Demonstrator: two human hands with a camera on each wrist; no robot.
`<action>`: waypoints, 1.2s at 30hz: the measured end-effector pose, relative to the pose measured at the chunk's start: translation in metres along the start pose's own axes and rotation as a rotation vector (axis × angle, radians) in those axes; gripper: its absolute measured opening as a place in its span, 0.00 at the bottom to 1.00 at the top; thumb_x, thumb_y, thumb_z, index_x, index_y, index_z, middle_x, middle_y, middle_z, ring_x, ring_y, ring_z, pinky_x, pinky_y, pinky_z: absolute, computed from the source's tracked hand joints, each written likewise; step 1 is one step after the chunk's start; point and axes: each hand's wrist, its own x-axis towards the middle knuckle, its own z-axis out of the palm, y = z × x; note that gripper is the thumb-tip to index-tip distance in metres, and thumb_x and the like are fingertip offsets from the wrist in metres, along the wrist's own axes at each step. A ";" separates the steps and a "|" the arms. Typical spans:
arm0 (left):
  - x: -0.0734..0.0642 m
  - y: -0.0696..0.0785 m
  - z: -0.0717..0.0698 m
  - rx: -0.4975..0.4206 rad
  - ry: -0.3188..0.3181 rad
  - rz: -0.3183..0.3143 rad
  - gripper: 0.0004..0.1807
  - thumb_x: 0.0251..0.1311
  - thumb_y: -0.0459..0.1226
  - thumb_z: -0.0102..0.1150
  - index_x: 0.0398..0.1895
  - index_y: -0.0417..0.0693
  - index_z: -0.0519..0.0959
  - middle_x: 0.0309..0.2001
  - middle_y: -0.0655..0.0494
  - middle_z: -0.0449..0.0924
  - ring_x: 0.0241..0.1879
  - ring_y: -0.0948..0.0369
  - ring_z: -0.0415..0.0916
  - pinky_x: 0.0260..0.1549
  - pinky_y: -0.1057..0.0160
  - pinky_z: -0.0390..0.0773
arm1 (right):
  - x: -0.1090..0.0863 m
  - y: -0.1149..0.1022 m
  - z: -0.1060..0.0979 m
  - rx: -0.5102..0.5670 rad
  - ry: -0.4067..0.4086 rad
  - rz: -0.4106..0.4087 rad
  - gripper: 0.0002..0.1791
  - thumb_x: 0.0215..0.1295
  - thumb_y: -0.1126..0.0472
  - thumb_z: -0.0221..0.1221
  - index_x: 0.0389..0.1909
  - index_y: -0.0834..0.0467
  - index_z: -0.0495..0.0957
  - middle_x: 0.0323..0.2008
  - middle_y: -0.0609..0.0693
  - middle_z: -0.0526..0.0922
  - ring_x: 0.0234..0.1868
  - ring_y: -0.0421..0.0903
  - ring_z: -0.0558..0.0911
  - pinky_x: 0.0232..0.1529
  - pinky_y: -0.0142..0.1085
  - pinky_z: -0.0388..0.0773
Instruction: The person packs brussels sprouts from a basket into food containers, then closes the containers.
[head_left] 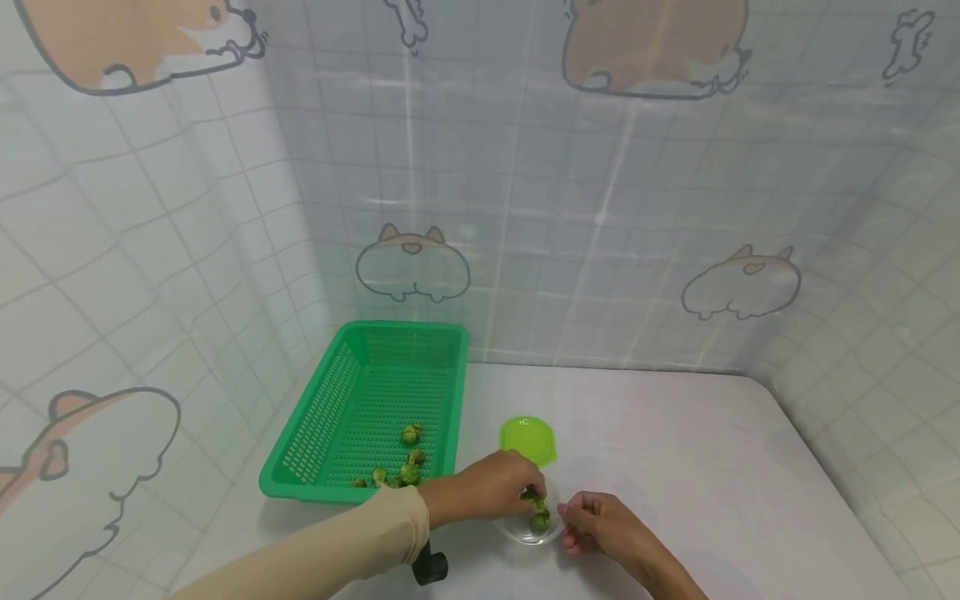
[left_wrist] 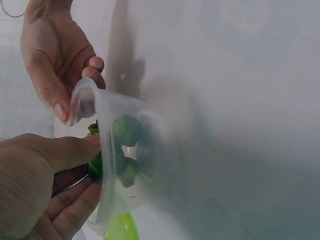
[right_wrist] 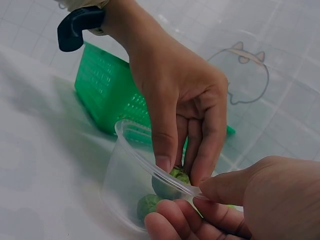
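Observation:
A clear round plastic tub (head_left: pixel 517 533) stands on the white tabletop with a few Brussels sprouts (left_wrist: pixel 127 130) inside. My left hand (head_left: pixel 491 486) reaches over its rim from the left and pinches a Brussels sprout (right_wrist: pixel 172 184) at the mouth of the tub. From the right, my right hand (head_left: pixel 609 529) grips the tub's rim between thumb and fingers, as the right wrist view shows (right_wrist: pixel 265 195). Behind the tub lies a bright green lid (head_left: pixel 527 439). My left fingertips are partly hidden by the tub wall in the left wrist view.
A green perforated basket (head_left: pixel 457 400) stands to the left, with several Brussels sprouts (head_left: pixel 410 434) towards its near end. My left forearm crosses in front of its near corner. White tile-patterned sheeting (head_left: pixel 525 208) with cartoon dogs encloses the table (head_left: pixel 675 442) at the back and sides.

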 end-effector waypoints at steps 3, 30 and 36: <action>0.000 0.001 0.001 0.035 0.009 0.001 0.07 0.56 0.39 0.74 0.38 0.57 0.88 0.34 0.73 0.85 0.36 0.78 0.77 0.39 0.79 0.76 | 0.000 0.000 0.000 0.001 -0.005 -0.007 0.15 0.74 0.54 0.59 0.35 0.62 0.77 0.29 0.50 0.83 0.29 0.43 0.83 0.35 0.36 0.84; -0.010 -0.006 -0.008 -0.020 0.069 0.028 0.12 0.60 0.40 0.71 0.47 0.51 0.87 0.45 0.67 0.87 0.45 0.70 0.82 0.43 0.77 0.77 | 0.002 0.003 0.000 -0.017 -0.007 -0.022 0.16 0.72 0.51 0.60 0.35 0.62 0.77 0.29 0.50 0.83 0.29 0.43 0.83 0.35 0.36 0.83; -0.016 -0.012 -0.017 -0.070 0.126 0.053 0.12 0.61 0.41 0.71 0.47 0.51 0.87 0.45 0.65 0.87 0.43 0.68 0.82 0.43 0.77 0.77 | 0.001 0.003 -0.001 -0.021 -0.008 -0.030 0.17 0.73 0.52 0.59 0.36 0.64 0.77 0.28 0.51 0.83 0.29 0.44 0.83 0.35 0.36 0.83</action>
